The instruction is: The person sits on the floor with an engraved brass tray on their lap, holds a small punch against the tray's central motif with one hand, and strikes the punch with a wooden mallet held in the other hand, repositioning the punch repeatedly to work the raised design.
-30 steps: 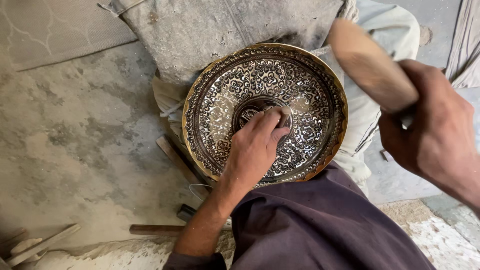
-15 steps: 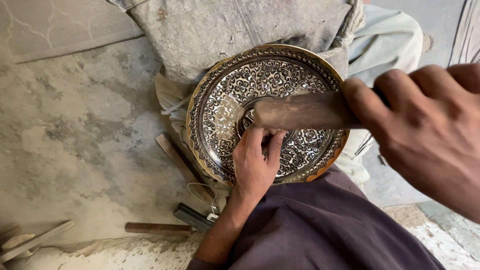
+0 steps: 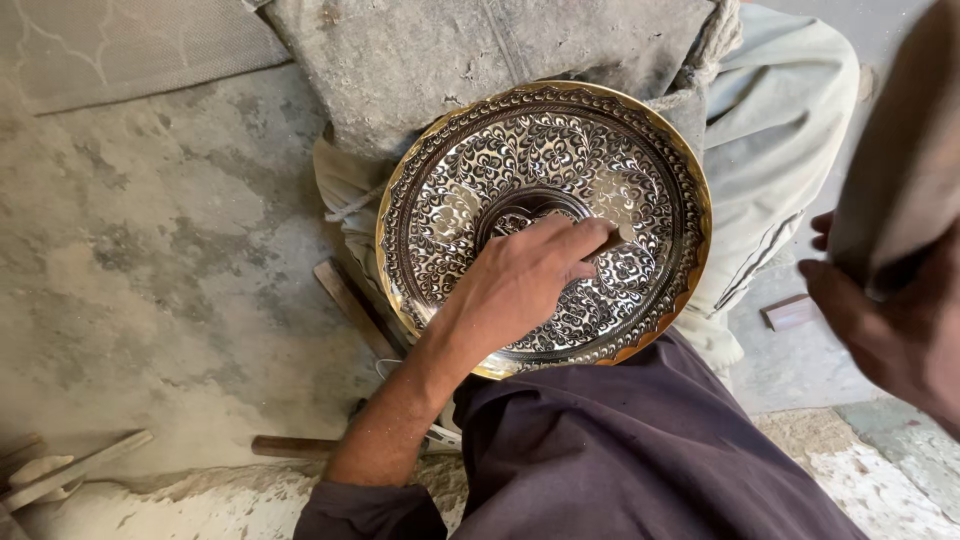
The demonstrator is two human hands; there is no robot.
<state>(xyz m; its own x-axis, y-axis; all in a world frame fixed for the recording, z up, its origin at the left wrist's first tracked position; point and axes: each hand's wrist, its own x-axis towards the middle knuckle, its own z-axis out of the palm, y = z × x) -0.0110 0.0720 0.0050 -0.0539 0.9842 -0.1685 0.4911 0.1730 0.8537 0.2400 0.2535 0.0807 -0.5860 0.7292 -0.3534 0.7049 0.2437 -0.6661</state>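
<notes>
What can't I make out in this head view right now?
- Tip of the small tool: hidden under the left hand on the engraved tray.
- Wooden mallet: blurred and cut off by the right edge.
- Right hand: partly out of frame, grip unclear.
- Tray centre: covered by the left hand.

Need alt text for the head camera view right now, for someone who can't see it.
The left hand presses a small rod-like tool against the centre of a round, gold-rimmed engraved metal plate. The plate leans on grey cloth above a concrete floor. The right hand holds a blurred wooden mallet raised at the right edge.
</notes>
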